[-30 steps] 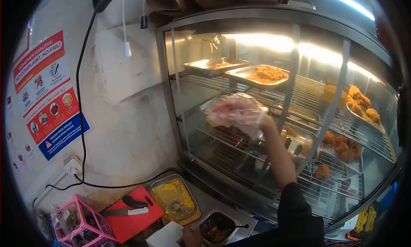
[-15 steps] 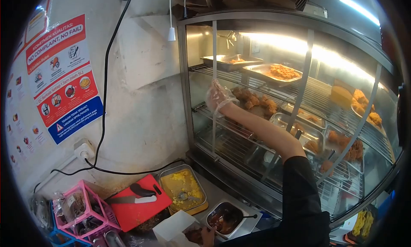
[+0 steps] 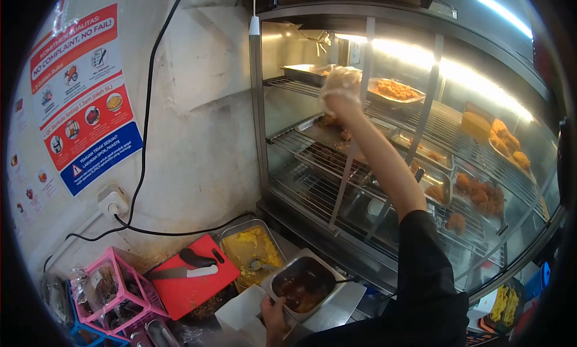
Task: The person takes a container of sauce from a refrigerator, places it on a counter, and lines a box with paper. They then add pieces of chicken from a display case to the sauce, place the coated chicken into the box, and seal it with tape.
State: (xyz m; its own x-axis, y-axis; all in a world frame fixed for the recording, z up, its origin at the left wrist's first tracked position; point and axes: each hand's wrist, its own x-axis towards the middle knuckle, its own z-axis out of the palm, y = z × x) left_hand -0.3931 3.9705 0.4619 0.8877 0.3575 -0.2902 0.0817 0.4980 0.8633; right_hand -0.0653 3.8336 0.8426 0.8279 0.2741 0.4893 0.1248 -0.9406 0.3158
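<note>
My right hand (image 3: 342,91), in a clear plastic glove, is raised at the glass display cabinet, near the upright door bar (image 3: 360,106) and the upper shelf. Motion smears its fingers. Below it, pieces of fried chicken (image 3: 329,119) lie on a tray (image 3: 309,128), partly hidden by my forearm. At the bottom, my bare left hand (image 3: 273,314) is closed on the left corner of a metal pan (image 3: 329,300) of dark red sauce, which has a black-handled utensil (image 3: 344,281) in it. An open white box (image 3: 237,311) is beside this hand, partly covered by it.
A red cutting board (image 3: 207,293) carries a knife (image 3: 180,273). Behind the sauce pan stands a tray of yellow food (image 3: 249,245). A pink basket (image 3: 114,287) is at left. More trays of fried food (image 3: 393,89) fill the cabinet shelves. A black cable (image 3: 180,231) hangs along the wall.
My right hand has moved up and right, and the door bar stands farther right. The sauce pan has shifted up and left; my left hand, earlier by the white box, is now at the pan's corner.
</note>
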